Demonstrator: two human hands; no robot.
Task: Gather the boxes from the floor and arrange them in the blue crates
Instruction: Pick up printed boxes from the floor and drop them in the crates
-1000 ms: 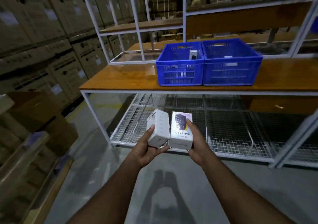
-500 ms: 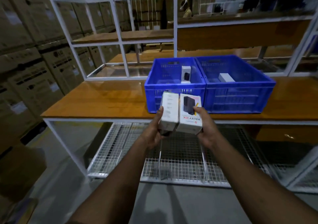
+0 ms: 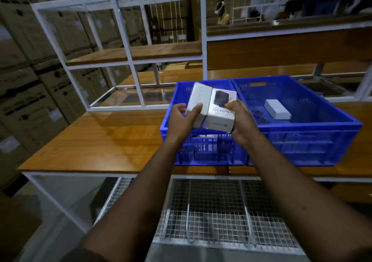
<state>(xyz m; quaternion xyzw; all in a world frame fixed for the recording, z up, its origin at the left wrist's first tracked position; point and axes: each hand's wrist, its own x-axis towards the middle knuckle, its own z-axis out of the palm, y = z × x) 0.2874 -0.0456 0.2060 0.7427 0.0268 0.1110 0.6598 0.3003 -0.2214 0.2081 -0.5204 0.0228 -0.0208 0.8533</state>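
The left hand (image 3: 180, 118) curls round a plain white box (image 3: 198, 104), thumb laid across its face, fingers behind it. The right hand (image 3: 240, 118) grips a second white box (image 3: 220, 113) printed with a dark device and lettering, thumb on top, fingers underneath. The two boxes touch side by side, tilted, held above the near rim of the left blue crate (image 3: 201, 151).

Two blue crates stand touching each other on the wooden shelf (image 3: 100, 140); both are rectangular plastic with slotted walls and handle cut-outs. The right blue crate (image 3: 306, 138) holds one flat white box (image 3: 277, 109) lying on its floor, with open floor all round it. The left crate's inside is mostly hidden by the hands and boxes. That makes three boxes in sight.

The shelf is smooth, glossy orange-brown board with bare room left of the crates and its front edge just before the crates' near walls. It sits in a white metal frame (image 3: 124, 34) of square tubes. Below is a wire-mesh rack (image 3: 211, 217) with thin dividers. Stacked brown cardboard cartons (image 3: 30, 80) fill the left wall. Behind the frame stands another person (image 3: 222, 15).
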